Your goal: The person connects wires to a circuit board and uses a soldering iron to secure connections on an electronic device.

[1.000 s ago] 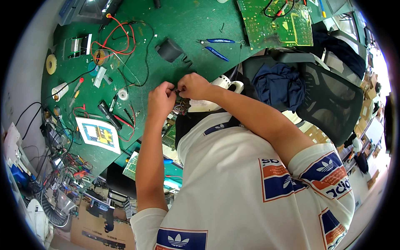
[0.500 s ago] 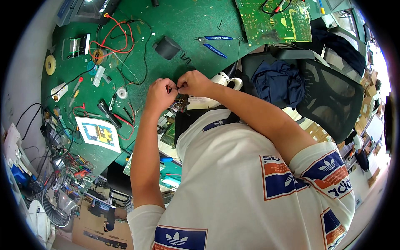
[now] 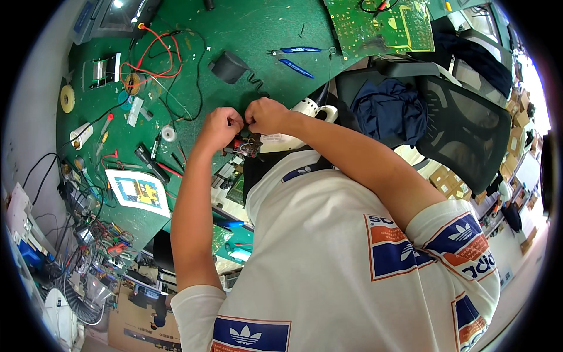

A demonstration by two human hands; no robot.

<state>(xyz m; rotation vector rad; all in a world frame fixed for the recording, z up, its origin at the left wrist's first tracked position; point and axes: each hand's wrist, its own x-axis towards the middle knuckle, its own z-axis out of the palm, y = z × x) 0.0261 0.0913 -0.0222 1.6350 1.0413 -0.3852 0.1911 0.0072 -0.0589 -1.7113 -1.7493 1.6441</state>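
Note:
My left hand (image 3: 219, 128) and my right hand (image 3: 267, 116) are held close together near the front edge of the green bench, with a small gap between their fingertips. Both have curled, pinching fingers; whatever lies in them is too small or hidden to make out. Just below them is a white appliance housing (image 3: 281, 139) with a loop handle and round vent holes, partly covered by my right forearm. A tangle of wires and small parts (image 3: 247, 145) sticks out at its left end. Beyond my hands, a coiled black cord leads to a black block (image 3: 229, 67).
Blue-handled cutters (image 3: 298, 66) lie beyond my right hand. A large green circuit board (image 3: 381, 29) sits at the far right. Red and black leads (image 3: 176, 56), a flashlight (image 3: 151, 163) and a printed sheet (image 3: 138, 191) are to the left. An office chair (image 3: 463, 135) stands at right.
My hands have drawn slightly apart, the left one moving a little to the left. More of the wires at the housing's end now shows below them.

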